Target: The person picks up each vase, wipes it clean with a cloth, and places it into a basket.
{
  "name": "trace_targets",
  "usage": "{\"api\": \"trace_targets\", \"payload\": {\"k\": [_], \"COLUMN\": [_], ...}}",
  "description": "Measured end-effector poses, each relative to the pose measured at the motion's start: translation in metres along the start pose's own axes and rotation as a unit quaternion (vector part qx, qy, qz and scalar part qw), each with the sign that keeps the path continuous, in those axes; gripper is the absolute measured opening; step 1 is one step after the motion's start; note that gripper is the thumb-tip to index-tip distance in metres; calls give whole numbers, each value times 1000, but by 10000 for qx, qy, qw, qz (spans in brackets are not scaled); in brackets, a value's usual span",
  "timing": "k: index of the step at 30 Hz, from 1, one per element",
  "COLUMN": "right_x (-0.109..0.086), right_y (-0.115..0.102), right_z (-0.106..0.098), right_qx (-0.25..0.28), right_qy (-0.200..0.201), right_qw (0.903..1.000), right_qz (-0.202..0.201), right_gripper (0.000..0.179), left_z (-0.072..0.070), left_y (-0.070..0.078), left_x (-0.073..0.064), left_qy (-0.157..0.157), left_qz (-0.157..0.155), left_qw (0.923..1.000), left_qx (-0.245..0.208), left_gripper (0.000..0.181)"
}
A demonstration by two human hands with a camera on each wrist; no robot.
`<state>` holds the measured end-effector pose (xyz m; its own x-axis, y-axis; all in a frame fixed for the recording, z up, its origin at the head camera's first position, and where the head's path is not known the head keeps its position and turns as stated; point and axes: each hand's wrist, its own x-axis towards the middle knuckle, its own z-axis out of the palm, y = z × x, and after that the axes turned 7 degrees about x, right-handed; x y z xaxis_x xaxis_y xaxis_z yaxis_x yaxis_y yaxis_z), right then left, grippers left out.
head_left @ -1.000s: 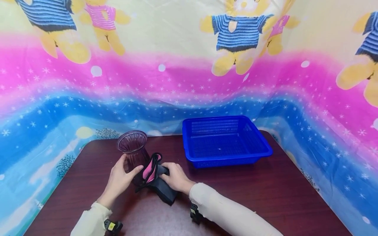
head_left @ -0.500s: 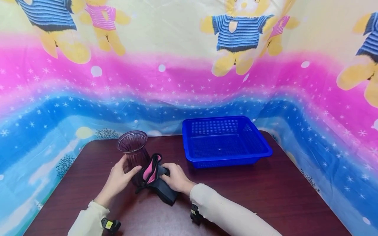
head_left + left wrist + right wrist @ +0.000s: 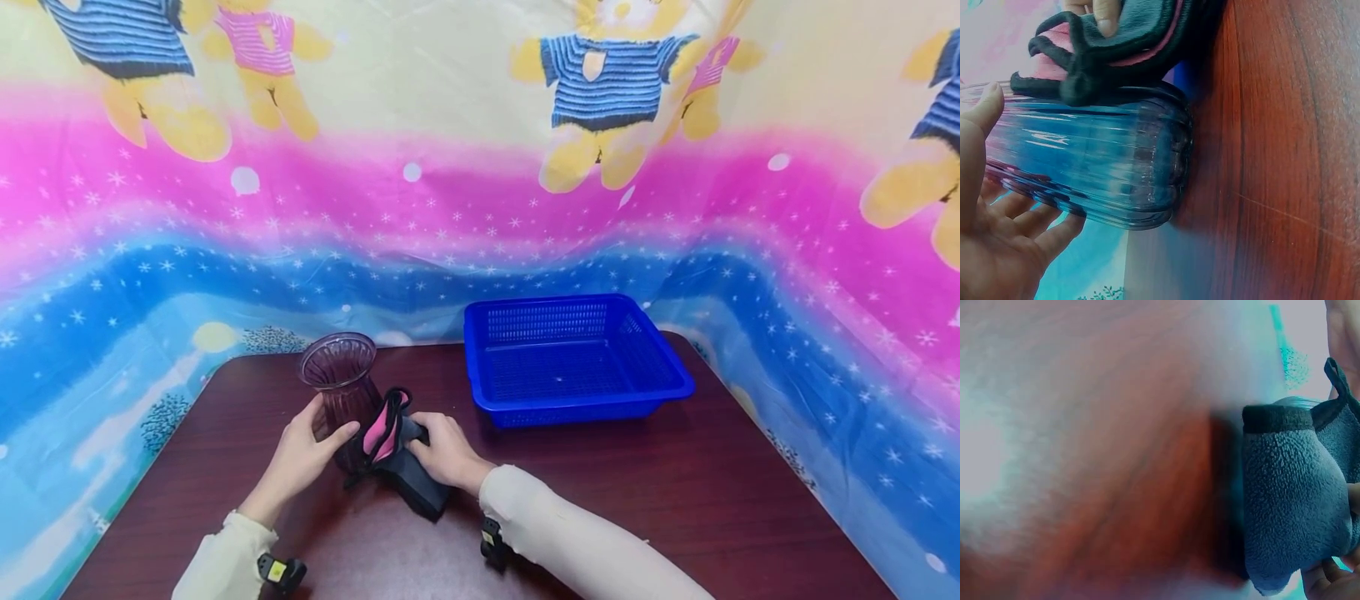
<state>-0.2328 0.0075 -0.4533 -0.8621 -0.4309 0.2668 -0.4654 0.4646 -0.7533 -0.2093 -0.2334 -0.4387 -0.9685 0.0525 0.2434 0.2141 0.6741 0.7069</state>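
Observation:
A purple-tinted ribbed glass vase (image 3: 351,403) with a flared rim stands on the left part of the table. My left hand (image 3: 298,454) holds it from the left, thumb on the near side and fingers behind the glass. In the left wrist view, the vase (image 3: 1085,150) shows its thick base at the tabletop. Folded in my right hand (image 3: 448,454) is a dark grey cloth (image 3: 418,486) with a pink side and black trim, its front part against the vase's right side. Seen from the right wrist, the cloth (image 3: 1291,494) looks fluffy and has a black hanging loop (image 3: 1335,375).
A blue plastic basket (image 3: 483,406) with perforated walls stands at the back right of the dark red wooden table (image 3: 645,508). Behind the table hangs a patterned curtain (image 3: 420,217) with bears and snowflakes, wrapping round both sides.
My left wrist has shifted slightly left, and the cloth's trim has moved a little against the vase. Both hands keep their hold.

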Motion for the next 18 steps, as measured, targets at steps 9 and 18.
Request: {"api": "trace_targets", "payload": {"k": [9,18], "right_x": [14,25], "right_y": [-18,-36], "right_z": [-13,-23], "right_qx": [38,135], "right_qy": [40,162], "right_qw": [9999,9990], "right_qz": [-107,-387], "right_gripper": [24,25], "left_z": [0,-1], "left_y": [1,1], "left_x": [-2,-3], "left_qy": [-23,-95], "left_qz": [40,31], "left_qw": [10000,9998], "left_qx": [73,195], "left_gripper": [74,76]}}
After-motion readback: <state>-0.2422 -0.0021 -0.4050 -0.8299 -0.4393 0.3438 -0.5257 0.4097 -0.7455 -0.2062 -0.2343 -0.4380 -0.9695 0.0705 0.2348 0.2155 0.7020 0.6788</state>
